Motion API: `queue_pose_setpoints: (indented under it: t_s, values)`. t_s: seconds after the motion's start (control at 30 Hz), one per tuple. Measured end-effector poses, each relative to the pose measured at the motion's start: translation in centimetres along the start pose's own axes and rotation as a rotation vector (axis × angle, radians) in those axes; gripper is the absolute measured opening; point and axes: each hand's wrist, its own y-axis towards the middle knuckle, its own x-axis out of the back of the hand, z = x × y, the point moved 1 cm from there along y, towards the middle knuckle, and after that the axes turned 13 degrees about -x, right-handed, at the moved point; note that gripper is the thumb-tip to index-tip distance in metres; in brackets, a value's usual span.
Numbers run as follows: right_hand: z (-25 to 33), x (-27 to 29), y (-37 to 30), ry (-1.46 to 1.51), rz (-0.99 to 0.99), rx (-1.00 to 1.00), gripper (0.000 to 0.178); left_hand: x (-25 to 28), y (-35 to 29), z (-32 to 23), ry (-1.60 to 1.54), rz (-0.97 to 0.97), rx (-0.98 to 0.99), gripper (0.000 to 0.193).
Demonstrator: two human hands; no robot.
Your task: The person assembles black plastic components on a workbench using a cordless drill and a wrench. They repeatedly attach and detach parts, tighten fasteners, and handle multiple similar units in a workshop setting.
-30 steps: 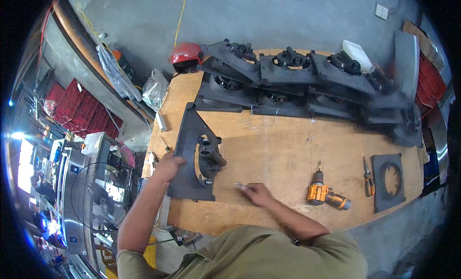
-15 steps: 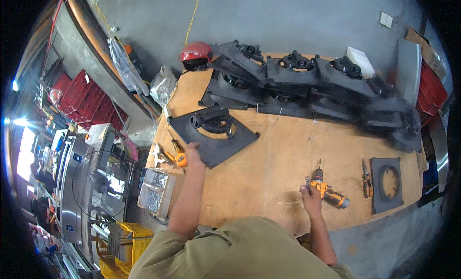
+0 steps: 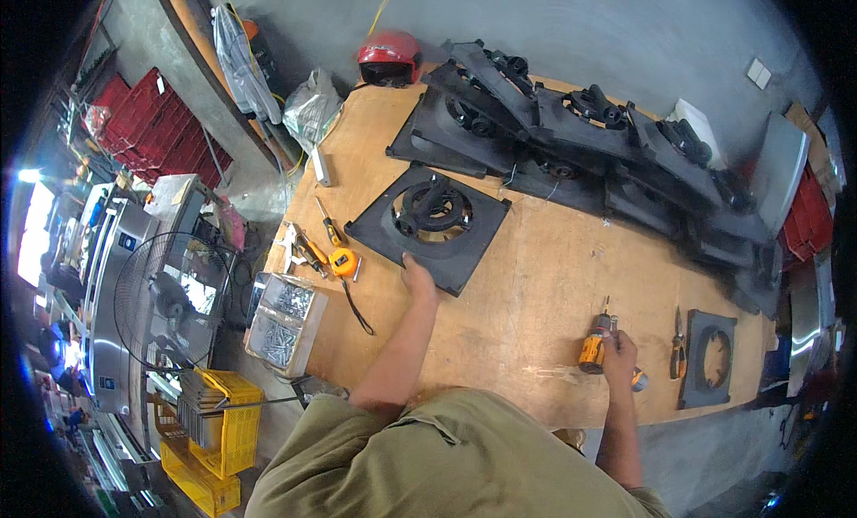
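On the wooden table, a square black panel [image 3: 379, 216] with a round opening and a raised black ring fitting lies to the left of centre. My left hand [image 3: 420, 279] grips its near edge, thumb on top; the other fingers are partly hidden. Farther right, my right hand [image 3: 619, 353] is closed, with a small metal piece [image 3: 613, 323] sticking up from its fingertips. Beneath that hand lies an orange and black cordless drill [image 3: 592, 352], its middle covered. Whether the hand touches the drill, I cannot tell.
Pliers [image 3: 678, 347] and a smaller black square frame [image 3: 698, 389] lie at right. Stacked black panels [image 3: 571, 143] and a red helmet [image 3: 389, 56] stand along the back. An orange tape measure [image 3: 343, 263], a screwdriver [image 3: 331, 230] and a screw box [image 3: 303, 344] are at left.
My left hand has shifted the black panel rightward, away from the tape measure, and turned it slightly. My right hand has moved right, over the drill, still with the small metal piece. The view has shifted.
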Motion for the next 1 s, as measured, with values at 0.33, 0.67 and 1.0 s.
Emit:
queue_pose_setpoints:
  t_s: [0.33, 0.67, 1.0]
  values:
    - [0.6, 0.9, 0.1, -0.289, -0.009, -0.018, 0.027, 5.8, 0.4, -4.9, 0.866, 0.907, 0.257, 0.035]
    - [-3.8, 1.6, 0.9, -0.544, -0.180, 0.155, 0.022, -5.6, 2.5, -9.7, 1.435, 0.755, -0.824, 0.048]
    - [-4.9, 1.4, 0.4, -0.504, -0.218, 0.109, 0.019, -4.0, 4.6, -9.7, 1.349, 0.685, -0.817, 0.048]
